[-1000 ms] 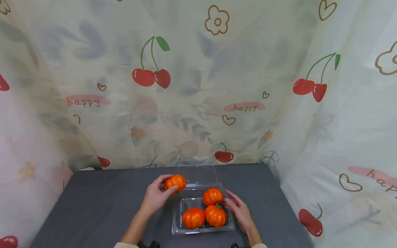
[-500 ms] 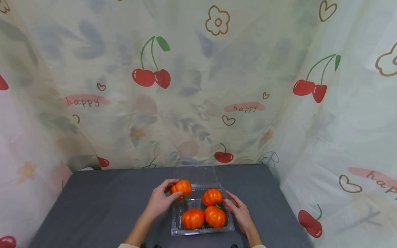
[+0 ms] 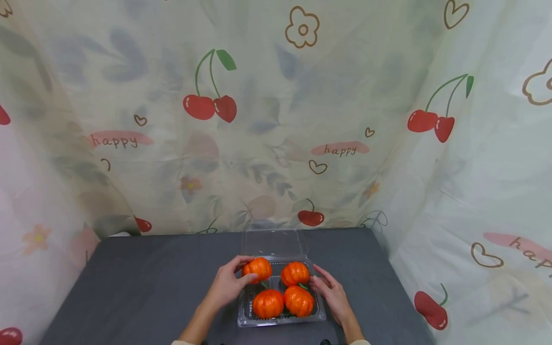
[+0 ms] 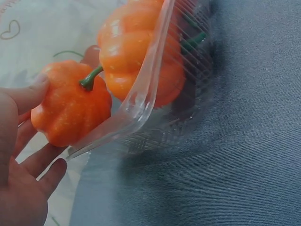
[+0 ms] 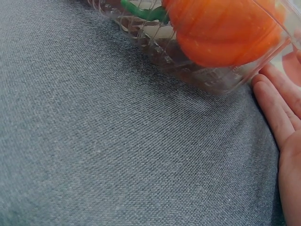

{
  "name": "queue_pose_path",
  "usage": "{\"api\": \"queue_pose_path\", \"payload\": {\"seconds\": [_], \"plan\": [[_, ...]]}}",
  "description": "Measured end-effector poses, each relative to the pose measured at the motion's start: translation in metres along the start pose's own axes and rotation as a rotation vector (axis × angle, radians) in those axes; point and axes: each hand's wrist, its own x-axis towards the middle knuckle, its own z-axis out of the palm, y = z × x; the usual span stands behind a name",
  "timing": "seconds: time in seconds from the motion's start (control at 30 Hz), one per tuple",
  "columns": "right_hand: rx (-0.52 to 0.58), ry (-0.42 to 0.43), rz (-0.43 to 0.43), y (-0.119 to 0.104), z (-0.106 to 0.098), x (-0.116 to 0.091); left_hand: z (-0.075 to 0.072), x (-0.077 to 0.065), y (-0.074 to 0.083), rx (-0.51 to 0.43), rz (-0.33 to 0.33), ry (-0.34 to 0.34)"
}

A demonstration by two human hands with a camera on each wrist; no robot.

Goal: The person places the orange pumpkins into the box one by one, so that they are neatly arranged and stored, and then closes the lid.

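My left hand (image 3: 229, 283) grips a small orange pumpkin (image 3: 257, 270) between thumb and fingers, at the back left of a clear plastic clamshell box (image 3: 282, 322). In the left wrist view this pumpkin (image 4: 70, 106), with its green stem, overlaps the box rim. Three more pumpkins sit inside: one at the front left (image 3: 268, 304), one at the front right (image 3: 299, 302) and one at the back right (image 3: 295, 273). My right hand (image 3: 335, 296) has its fingers extended along the box's right side; in the right wrist view the fingertips (image 5: 261, 84) lie right at the box wall.
The box's transparent lid (image 3: 273, 243) stands open at the back, toward the curtain (image 3: 258, 143) printed with cherries and hearts. Dark grey cloth (image 3: 151, 282) covers the table. More curtain (image 3: 487, 191) hangs along the right side.
My left hand has carried its pumpkin right and down, from the box's left edge to over the back left part of the box. The right hand has stayed in place.
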Motion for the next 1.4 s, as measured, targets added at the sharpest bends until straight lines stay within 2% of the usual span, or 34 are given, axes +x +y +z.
{"api": "queue_pose_path", "payload": {"seconds": [0.27,0.57,0.67,0.9,1.03,1.17,1.4], "plan": [[0.022,0.0,0.005,0.0,-0.001,0.0,0.003,0.001,0.0,0.077,0.026,-0.029],[-0.012,-0.001,0.003,0.002,-0.002,-0.002,0.005,0.003,-0.002,0.199,-0.008,-0.018],[-0.008,-0.001,0.0,0.002,-0.002,-0.001,0.006,0.003,-0.003,0.203,0.001,-0.021],[0.017,0.002,0.007,0.0,-0.001,-0.002,0.008,0.003,-0.004,0.182,0.076,-0.027],[0.012,0.005,0.008,-0.001,-0.001,-0.002,0.01,0.003,-0.005,0.279,0.098,-0.024],[0.008,0.005,0.009,0.0,-0.001,-0.001,0.013,0.002,-0.006,0.356,0.09,-0.013],[0.016,0.005,0.008,0.0,-0.001,-0.001,0.012,0.003,-0.006,0.345,0.093,-0.014]]}}
